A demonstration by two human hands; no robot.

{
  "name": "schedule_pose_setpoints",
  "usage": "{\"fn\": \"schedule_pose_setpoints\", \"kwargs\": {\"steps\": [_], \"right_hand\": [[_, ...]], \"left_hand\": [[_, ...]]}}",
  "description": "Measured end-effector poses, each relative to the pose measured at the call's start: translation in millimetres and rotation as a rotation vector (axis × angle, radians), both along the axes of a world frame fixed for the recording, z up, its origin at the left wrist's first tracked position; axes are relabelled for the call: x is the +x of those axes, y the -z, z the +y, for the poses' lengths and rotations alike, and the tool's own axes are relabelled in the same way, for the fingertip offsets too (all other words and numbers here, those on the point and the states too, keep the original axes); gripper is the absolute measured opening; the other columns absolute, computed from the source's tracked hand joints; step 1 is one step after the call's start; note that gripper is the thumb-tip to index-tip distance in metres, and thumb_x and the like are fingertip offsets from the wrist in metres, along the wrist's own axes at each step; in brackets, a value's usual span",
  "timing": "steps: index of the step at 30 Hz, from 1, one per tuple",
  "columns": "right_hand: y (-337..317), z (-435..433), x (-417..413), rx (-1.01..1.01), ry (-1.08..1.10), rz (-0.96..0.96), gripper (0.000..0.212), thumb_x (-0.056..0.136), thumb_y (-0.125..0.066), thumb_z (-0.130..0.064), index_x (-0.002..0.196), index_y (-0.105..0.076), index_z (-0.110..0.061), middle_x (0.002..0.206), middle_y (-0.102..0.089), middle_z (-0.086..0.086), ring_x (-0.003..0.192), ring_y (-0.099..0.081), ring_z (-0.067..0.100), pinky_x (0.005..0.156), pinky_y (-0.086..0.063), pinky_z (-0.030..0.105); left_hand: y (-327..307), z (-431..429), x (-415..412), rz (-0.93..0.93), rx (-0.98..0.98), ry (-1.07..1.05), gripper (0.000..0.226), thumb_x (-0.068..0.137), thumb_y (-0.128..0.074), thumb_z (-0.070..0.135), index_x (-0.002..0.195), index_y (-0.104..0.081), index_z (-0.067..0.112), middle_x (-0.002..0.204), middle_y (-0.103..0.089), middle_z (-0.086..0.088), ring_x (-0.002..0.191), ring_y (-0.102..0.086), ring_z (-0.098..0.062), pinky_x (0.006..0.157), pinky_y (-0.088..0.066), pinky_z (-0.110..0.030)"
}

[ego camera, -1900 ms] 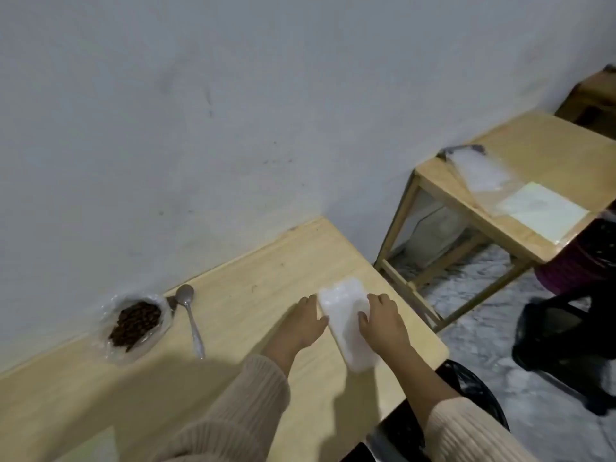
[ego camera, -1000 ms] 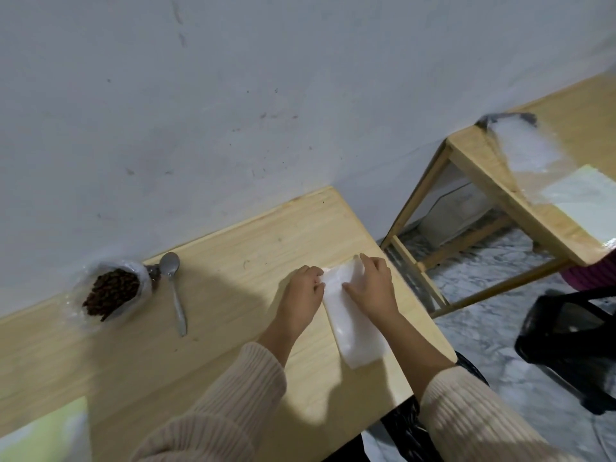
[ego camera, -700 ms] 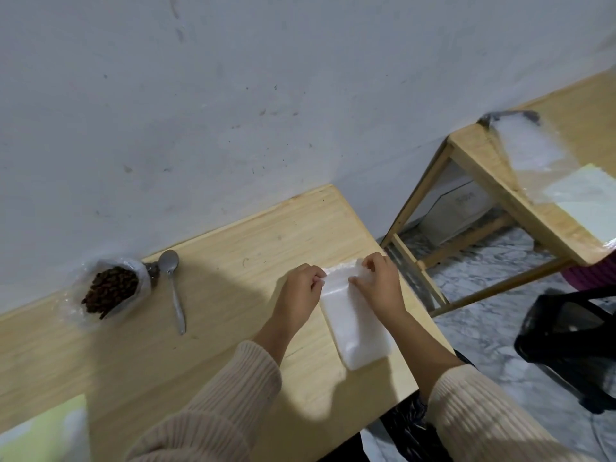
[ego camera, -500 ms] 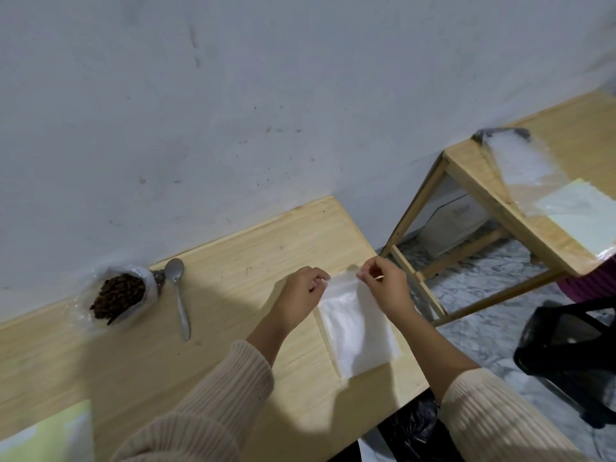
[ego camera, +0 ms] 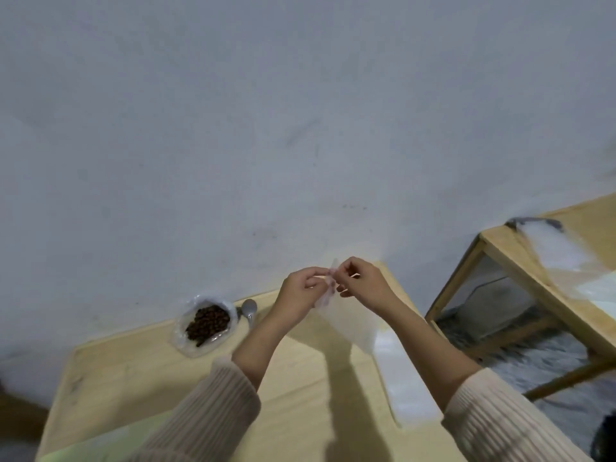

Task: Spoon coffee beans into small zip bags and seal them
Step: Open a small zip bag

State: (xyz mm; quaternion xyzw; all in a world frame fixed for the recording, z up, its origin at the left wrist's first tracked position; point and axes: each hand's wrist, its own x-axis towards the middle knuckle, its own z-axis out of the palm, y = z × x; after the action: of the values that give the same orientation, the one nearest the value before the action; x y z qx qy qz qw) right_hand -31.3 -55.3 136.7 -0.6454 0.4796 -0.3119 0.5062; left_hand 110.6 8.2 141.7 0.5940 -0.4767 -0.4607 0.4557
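Note:
Both hands hold one small clear zip bag (ego camera: 346, 320) up above the wooden table (ego camera: 300, 395). My left hand (ego camera: 301, 290) pinches one side of its top edge and my right hand (ego camera: 361, 283) pinches the other side. The bag hangs down between them, empty. A white stack of zip bags (ego camera: 405, 381) lies flat on the table under my right forearm. Dark coffee beans (ego camera: 207, 323) sit in an open clear plastic bag at the table's far left by the wall. A metal spoon (ego camera: 249, 310) lies just right of the beans, its handle hidden behind my left wrist.
A grey wall stands right behind the table. A second wooden table (ego camera: 546, 285) with plastic sheets on it stands to the right across a gap over marbled floor. A pale green sheet (ego camera: 100, 445) lies at the table's near left edge.
One bag has been lifted off the stack, which stays on the table. Both hands rose from the stack and now hold that bag by its top edge. The view tilted upward.

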Motion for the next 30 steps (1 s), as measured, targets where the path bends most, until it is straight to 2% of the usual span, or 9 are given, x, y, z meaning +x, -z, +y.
{"fn": "schedule_pose_setpoints", "kwargs": {"steps": [3,7,10,12,16,19,24,26,30], "right_hand": [[-19.5,16.7,50.5,0.059,-0.069,-0.144,0.028,0.086,-0.065,-0.031,0.082,-0.053,-0.006,0.076,-0.062,0.006,0.071,-0.064,0.017,0.065,-0.056,0.028],[-23.5,14.7,56.6,0.085,-0.098,-0.220,0.029,0.086,-0.065,-0.033,0.083,-0.053,-0.007,0.072,-0.064,0.001,0.074,-0.064,0.016,0.077,-0.058,0.035],[-27.4,28.3,81.8,0.103,-0.192,-0.244,0.026,0.088,-0.062,-0.030,0.081,-0.051,-0.008,0.068,-0.064,-0.004,0.075,-0.064,0.016,0.080,-0.057,0.035],[-30.3,39.6,101.4,0.112,-0.243,-0.261,0.024,0.090,-0.059,-0.030,0.080,-0.050,-0.009,0.068,-0.063,-0.005,0.075,-0.063,0.016,0.079,-0.055,0.034],[-34.0,53.8,127.9,0.119,-0.307,-0.293,0.023,0.093,-0.055,-0.029,0.084,-0.049,-0.008,0.071,-0.060,0.002,0.072,-0.059,0.016,0.074,-0.053,0.029],[-35.5,60.9,142.2,0.107,-0.326,-0.290,0.023,0.097,-0.046,-0.019,0.078,-0.051,-0.006,0.070,-0.058,0.002,0.067,-0.055,0.014,0.069,-0.050,0.026],[-32.2,67.3,157.0,0.061,-0.326,-0.182,0.028,0.096,-0.042,-0.011,0.071,-0.052,-0.008,0.074,-0.056,0.007,0.070,-0.055,0.018,0.067,-0.051,0.024],[-29.9,70.3,161.3,0.035,-0.293,-0.120,0.027,0.096,-0.042,-0.010,0.070,-0.052,-0.008,0.071,-0.056,0.005,0.068,-0.054,0.017,0.063,-0.050,0.023],[-29.7,77.4,168.0,-0.045,-0.283,0.026,0.026,0.094,-0.047,-0.018,0.071,-0.052,-0.008,0.067,-0.055,-0.001,0.062,-0.052,0.011,0.057,-0.047,0.019]], "left_hand": [[-12.2,21.0,41.6,0.173,-0.022,-0.067,0.017,0.089,-0.061,0.012,0.104,-0.065,0.018,0.101,-0.068,-0.010,0.091,-0.063,-0.014,0.072,-0.049,-0.026],[-19.6,26.0,42.6,0.281,-0.034,-0.075,0.020,0.084,-0.066,0.008,0.095,-0.068,0.024,0.092,-0.071,0.003,0.080,-0.061,-0.012,0.067,-0.046,-0.019],[-23.7,47.2,66.1,0.308,-0.064,-0.122,0.021,0.080,-0.071,0.009,0.095,-0.071,0.024,0.093,-0.073,0.001,0.092,-0.062,-0.022,0.083,-0.046,-0.037],[-24.5,61.5,84.1,0.311,-0.076,-0.134,0.026,0.080,-0.071,0.012,0.103,-0.068,0.021,0.102,-0.072,-0.002,0.100,-0.065,-0.021,0.089,-0.048,-0.038],[-29.8,81.1,108.8,0.304,-0.104,-0.163,0.029,0.083,-0.068,0.010,0.111,-0.065,0.015,0.093,-0.073,0.006,0.089,-0.067,-0.005,0.071,-0.051,-0.016],[-31.2,90.4,119.8,0.297,-0.103,-0.175,0.023,0.084,-0.066,0.013,0.106,-0.066,0.020,0.090,-0.073,0.012,0.086,-0.068,-0.001,0.067,-0.051,-0.014],[-21.9,95.5,134.7,0.156,-0.079,-0.283,0.014,0.089,-0.061,0.010,0.089,-0.070,0.020,0.088,-0.067,-0.008,0.081,-0.062,-0.016,0.073,-0.053,-0.024],[-17.2,94.9,135.4,0.015,-0.100,-0.345,0.016,0.088,-0.059,0.006,0.083,-0.070,0.018,0.081,-0.069,-0.006,0.074,-0.065,-0.009,0.074,-0.055,-0.023],[-13.9,96.2,129.3,-0.140,-0.180,-0.439,0.014,0.088,-0.058,0.003,0.090,-0.071,0.006,0.075,-0.067,0.004,0.063,-0.060,0.012,0.061,-0.042,-0.003]]}}
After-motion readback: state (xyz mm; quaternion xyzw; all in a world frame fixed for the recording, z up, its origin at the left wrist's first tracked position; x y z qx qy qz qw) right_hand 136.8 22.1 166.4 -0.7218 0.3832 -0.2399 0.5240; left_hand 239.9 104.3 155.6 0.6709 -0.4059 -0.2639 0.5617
